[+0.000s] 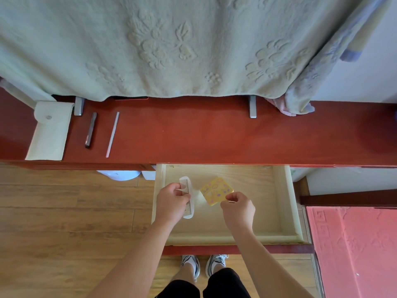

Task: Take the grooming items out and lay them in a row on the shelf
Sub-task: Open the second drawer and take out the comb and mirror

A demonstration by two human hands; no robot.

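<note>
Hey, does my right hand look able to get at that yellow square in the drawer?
Probably yes. The drawer is open, nothing covers the yellow square, and the right hand sits at its near edge. The left hand holds the white comb beside it.

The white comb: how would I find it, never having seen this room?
Find the red-brown wooden shelf, then the pale open drawer pulled out beneath it. At the drawer's left end, the left hand grips a white plastic comb; its row of fine teeth sets it apart from the yellow patterned square the right hand pinches.
</note>
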